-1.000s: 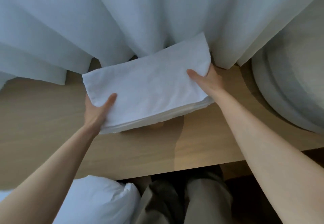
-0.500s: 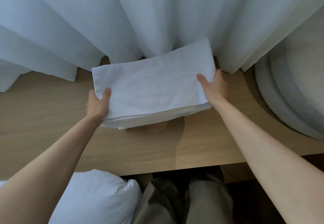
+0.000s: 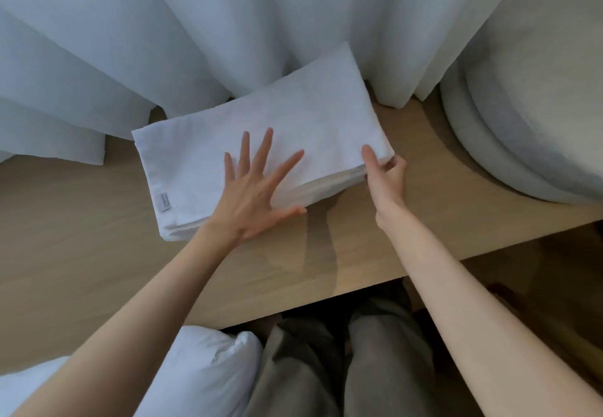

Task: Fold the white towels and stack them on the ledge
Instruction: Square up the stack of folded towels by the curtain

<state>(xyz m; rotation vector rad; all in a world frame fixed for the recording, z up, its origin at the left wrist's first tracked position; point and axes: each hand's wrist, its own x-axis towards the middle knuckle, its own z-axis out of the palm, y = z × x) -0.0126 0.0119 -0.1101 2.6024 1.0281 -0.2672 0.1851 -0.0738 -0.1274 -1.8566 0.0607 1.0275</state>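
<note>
A stack of folded white towels lies on the wooden ledge, its far edge tucked against the curtain. A small label shows at the stack's near left corner. My left hand lies flat on top of the stack with fingers spread and straight. At the stack's right near corner, my right hand pinches the edge of the layers, thumb on top and fingers curled under.
White curtains hang down to the ledge behind the stack. A grey round cushioned seat presses against the ledge at the right. A white pillow sits at the lower left beside my legs.
The stack has come down to rest on the ledge. My left hand let go of the left edge and moved onto the top, flat. My right hand shifted to the near right corner.
</note>
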